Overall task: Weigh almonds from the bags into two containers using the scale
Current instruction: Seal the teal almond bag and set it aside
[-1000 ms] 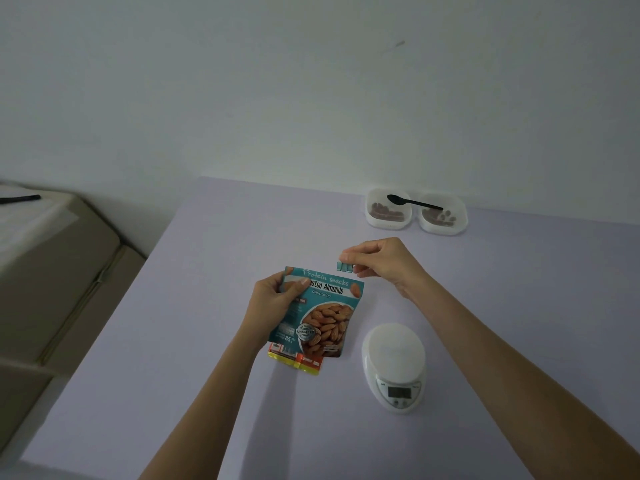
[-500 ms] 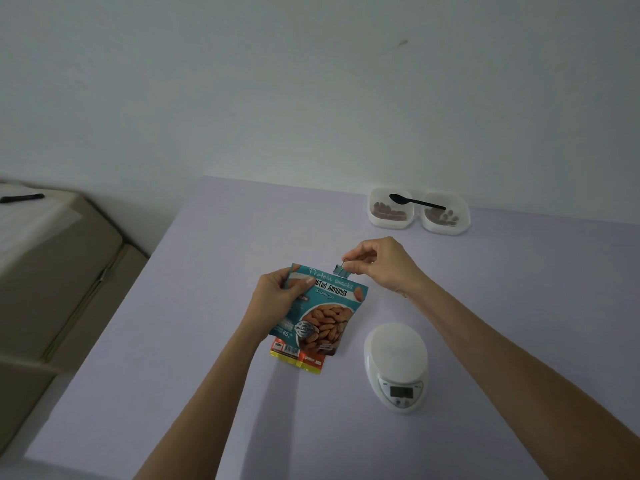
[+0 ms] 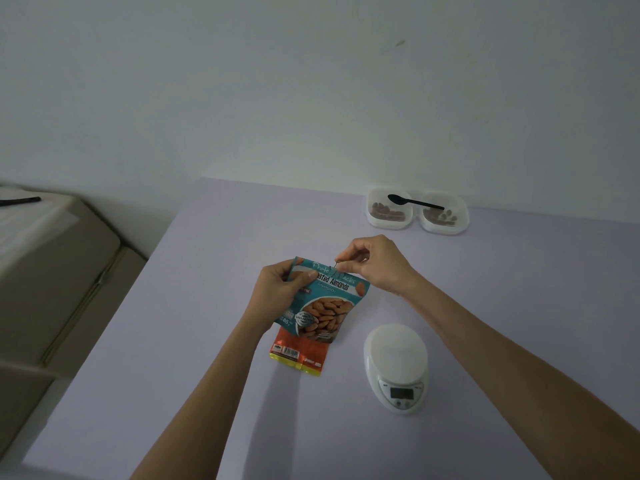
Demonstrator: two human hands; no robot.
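- Held up near mid-view, print toward the camera: teal bag of roasted almonds (image 3: pixel 327 308), tilted a little clockwise, its bottom edge overlapping an orange bag; cannot tell whether the two touch.
- Gripping that bag's top corner at 9 o'clock: left hand (image 3: pixel 275 292), thumb flat across the front, fingers curled behind.
- Pinching a small clip (image 3: pixel 335 270) that sits on the bag's top edge at 12 o'clock: right hand (image 3: pixel 375 265), thumb and forefinger closed narrow on the clip's wire lever, remaining fingers curled.
- Lying flat on the lilac table (image 3: pixel 207 323), at 6 o'clock of the teal bag: orange bag (image 3: pixel 298 356), barcode side up, upper part hidden by the teal one.
- Standing at 4 o'clock of the teal bag, near but apart: white kitchen scale (image 3: pixel 398 362), display toward the camera, digits unreadable.
- Set at the table's far edge, at 1 o'clock of the hands and well apart from them: left container (image 3: pixel 389 221) and right container (image 3: pixel 446 227), clear, side by side, each with brown almonds (image 3: pixel 386 214) at the bottom.
- Laid across both rims: black spoon (image 3: pixel 415 202), bowl over the left container, handle tip over the right.
- Beyond the table's edge at 9 o'clock: beige cabinet (image 3: pixel 59 271), with a black item (image 3: pixel 20 200) on top, too blurred to name.
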